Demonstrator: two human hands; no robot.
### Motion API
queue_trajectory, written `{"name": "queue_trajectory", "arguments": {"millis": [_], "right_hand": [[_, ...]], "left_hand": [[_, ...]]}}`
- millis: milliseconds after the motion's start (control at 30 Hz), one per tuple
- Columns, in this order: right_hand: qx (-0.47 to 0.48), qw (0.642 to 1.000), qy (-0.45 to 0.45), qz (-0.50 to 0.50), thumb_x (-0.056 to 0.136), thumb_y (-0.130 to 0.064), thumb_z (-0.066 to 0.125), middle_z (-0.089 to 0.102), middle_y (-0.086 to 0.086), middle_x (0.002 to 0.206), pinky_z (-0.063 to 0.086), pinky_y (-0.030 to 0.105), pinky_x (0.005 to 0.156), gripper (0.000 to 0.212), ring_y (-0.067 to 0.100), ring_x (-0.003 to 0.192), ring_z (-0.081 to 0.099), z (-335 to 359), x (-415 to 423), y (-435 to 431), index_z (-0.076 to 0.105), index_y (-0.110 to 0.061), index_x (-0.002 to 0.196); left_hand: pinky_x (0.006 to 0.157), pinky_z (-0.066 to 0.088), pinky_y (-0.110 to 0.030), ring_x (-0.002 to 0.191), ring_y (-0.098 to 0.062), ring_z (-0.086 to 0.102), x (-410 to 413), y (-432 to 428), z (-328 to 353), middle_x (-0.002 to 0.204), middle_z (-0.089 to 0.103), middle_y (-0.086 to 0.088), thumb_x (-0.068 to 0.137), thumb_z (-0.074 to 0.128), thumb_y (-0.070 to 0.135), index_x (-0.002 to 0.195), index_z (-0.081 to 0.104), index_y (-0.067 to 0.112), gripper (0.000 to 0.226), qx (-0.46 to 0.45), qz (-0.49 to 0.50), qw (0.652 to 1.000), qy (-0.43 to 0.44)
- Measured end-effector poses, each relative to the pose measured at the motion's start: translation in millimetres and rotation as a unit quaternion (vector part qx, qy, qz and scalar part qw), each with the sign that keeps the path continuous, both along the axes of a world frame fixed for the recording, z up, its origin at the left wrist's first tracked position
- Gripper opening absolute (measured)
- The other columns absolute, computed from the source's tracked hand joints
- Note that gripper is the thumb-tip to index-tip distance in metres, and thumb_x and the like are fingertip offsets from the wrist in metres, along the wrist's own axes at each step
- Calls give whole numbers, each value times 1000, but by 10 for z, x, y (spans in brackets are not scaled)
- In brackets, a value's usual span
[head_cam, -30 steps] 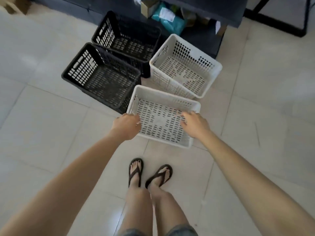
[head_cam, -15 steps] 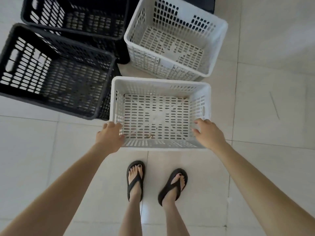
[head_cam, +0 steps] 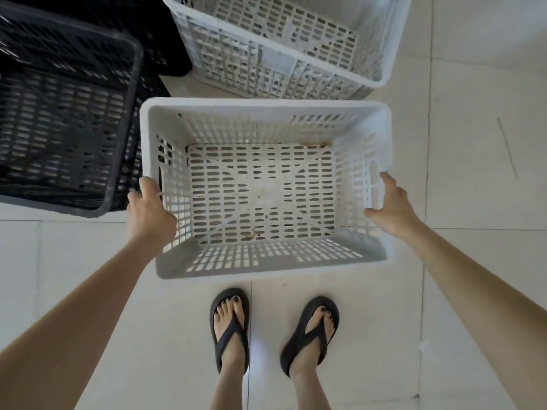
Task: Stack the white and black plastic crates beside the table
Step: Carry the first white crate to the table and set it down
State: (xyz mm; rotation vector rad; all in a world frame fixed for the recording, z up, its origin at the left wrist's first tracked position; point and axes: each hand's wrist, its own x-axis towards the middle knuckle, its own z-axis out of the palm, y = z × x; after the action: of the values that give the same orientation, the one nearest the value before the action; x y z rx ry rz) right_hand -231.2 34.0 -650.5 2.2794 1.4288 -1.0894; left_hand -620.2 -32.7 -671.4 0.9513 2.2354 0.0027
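Observation:
A white slotted crate [head_cam: 266,113] stands upright on the tiled floor just ahead of my feet. My left hand [head_cam: 148,211] is closed over the rim of its left short wall. My right hand [head_cam: 390,202] rests at the right short wall with fingers spread, thumb inside the rim and fingers along its outer edge. A second white crate [head_cam: 266,63] sits tilted just behind it. One black crate [head_cam: 59,119] lies to the left, touching the near white crate's left side. Behind it a second black crate [head_cam: 168,54] shows only a corner.
My two feet in black flip-flops [head_cam: 231,327] stand close behind the near crate. Pale floor tiles [head_cam: 473,143] stretch to the right and in front. The table is out of view.
The view has dropped lower and closer to the crates. Both hands have slid from the near corners of the white crate forward to the middle of its short walls.

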Motion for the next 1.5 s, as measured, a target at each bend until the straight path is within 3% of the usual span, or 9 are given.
{"name": "queue_trajectory", "arguments": {"millis": [133,267,333,600,767,1000,1167,1333,1500], "right_hand": [[28,996,23,-84,83,-7,65,34,14,146,34,28,83,91,33,130,41,-94,165,118,7,-31,149],[-45,999,-19,-2,76,-5,66,52,18,121,41,26,57,75,32,100,54,-43,295,154,26,-17,138],[-63,997,-31,18,78,-2,64,53,18,114,36,24,48,64,27,88,51,45,360,112,31,-9,133],[-95,995,-17,0,81,0,61,48,6,92,39,25,52,60,13,65,44,891,726,-120,32,-6,134],[-105,994,-5,-19,80,2,60,47,15,110,46,29,63,72,31,99,54,1772,1034,-66,21,-5,140],[-79,996,5,-33,82,-7,60,44,21,133,48,34,81,69,35,120,50,3100,1655,391,23,-3,141],[-81,994,40,-58,80,-16,65,43,18,136,41,29,68,77,27,102,46,3828,2132,938,23,-5,144],[-75,992,39,-96,74,-15,67,49,17,129,43,27,66,76,28,102,51,4249,2645,1573,30,-4,139],[-61,989,30,-131,79,-16,65,51,17,122,41,27,61,67,30,103,54,4357,3156,2366,32,-3,135]], "left_hand": [[66,47,-45,85,-40,55,-45,169,118,89,52,-21,83,48,-9,125,28,10,51,-55,15,998,37],[85,48,-46,114,-46,54,-36,220,259,123,53,-30,85,50,-6,134,33,-1,53,-131,-28,989,67],[80,45,-45,116,-46,52,-7,204,372,125,51,-32,85,50,-7,131,35,-5,48,-146,-42,985,83],[91,48,-44,119,-43,52,293,156,1244,127,52,-30,86,49,-6,133,37,-6,49,-169,-74,978,101],[85,51,-41,114,-41,57,656,236,2187,123,56,-27,84,51,0,126,43,-7,43,-148,-76,980,106],[82,54,-40,104,-35,60,1251,753,3546,112,59,-19,85,50,8,119,49,-3,35,-95,-73,988,96],[48,40,-25,56,-18,50,1676,1403,4153,66,50,-5,88,46,9,79,48,6,10,-95,-104,987,78],[67,56,-31,53,-17,53,2124,2186,4340,56,39,-3,90,43,7,62,41,9,28,-114,-138,983,47],[49,44,-21,49,-11,47,2640,3170,4292,60,48,-1,93,41,12,69,45,5,25,-116,-184,976,23]]}}
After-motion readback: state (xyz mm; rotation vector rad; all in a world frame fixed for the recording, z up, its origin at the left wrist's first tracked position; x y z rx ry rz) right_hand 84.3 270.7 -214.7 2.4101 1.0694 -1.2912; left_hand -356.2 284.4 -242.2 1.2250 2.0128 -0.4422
